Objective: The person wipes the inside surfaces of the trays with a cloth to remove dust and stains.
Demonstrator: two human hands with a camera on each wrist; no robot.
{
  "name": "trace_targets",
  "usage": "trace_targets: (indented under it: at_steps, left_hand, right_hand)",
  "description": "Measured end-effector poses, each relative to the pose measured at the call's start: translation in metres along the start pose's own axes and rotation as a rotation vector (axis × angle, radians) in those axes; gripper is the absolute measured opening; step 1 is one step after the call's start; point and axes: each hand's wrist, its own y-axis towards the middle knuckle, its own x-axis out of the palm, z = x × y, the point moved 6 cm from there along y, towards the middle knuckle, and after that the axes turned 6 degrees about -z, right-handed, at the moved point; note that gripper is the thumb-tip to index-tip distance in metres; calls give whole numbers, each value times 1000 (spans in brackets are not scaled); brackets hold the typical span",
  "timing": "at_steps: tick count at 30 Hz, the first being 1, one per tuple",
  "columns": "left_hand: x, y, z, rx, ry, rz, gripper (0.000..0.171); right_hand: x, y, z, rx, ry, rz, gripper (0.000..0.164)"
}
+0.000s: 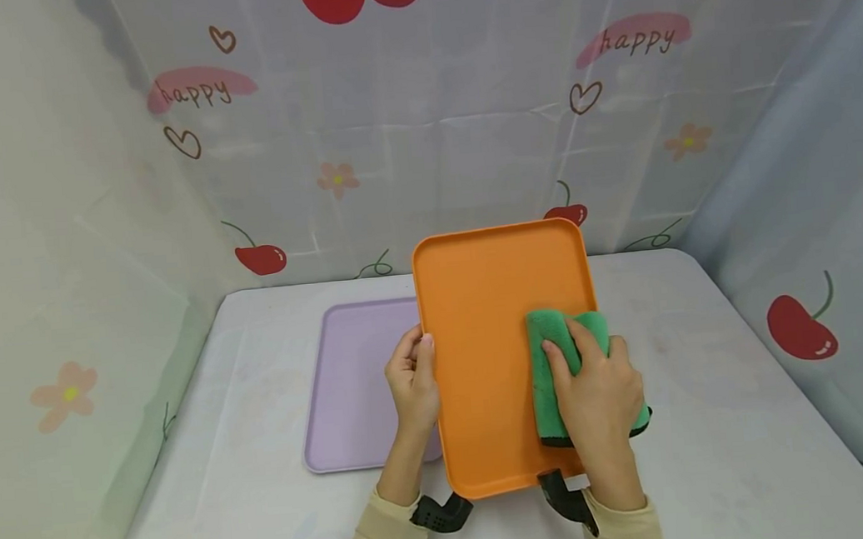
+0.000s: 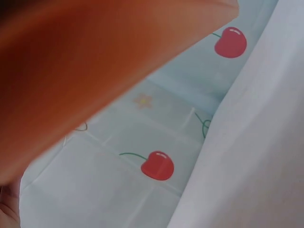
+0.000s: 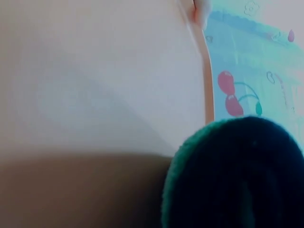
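Note:
An orange rectangular tray (image 1: pixel 486 299) is held up, tilted toward the head camera. My left hand (image 1: pixel 415 383) grips its left rim, thumb on the near side. Against the tray's right part, my right hand (image 1: pixel 601 391) holds a folded green cloth (image 1: pixel 549 395) with dark edging, fingers bent over it. In the left wrist view the orange tray (image 2: pixel 85 71) fills the upper left, with a bit of the left hand (image 2: pixel 9 209) at the edge. The cloth (image 3: pixel 237 175) looks dark in the right wrist view, against the washed-out tray face (image 3: pixel 95 85).
A light purple tray (image 1: pixel 356 375) lies on the white table (image 1: pixel 251 382), partly covered by the orange one. Printed curtains (image 1: pixel 454 168) with cherries, flowers and hearts hang behind the table and along both sides. Black straps (image 1: pixel 443 515) sit at the wrists.

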Motion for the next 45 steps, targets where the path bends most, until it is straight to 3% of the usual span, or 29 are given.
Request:
trace_targets:
  at_steps: [16, 24, 45]
  left_hand:
    - [3, -1, 1, -8, 0, -7, 26]
    - [3, -1, -1, -39, -85, -8, 28]
    - [2, -1, 1, -25, -65, 4, 26]
  right_hand:
    - [17, -24, -58, -244, 9, -3, 41]
    - [23, -46, -87, -387, 15, -8, 43]
    - [24, -45, -82, -377, 50, -24, 45]
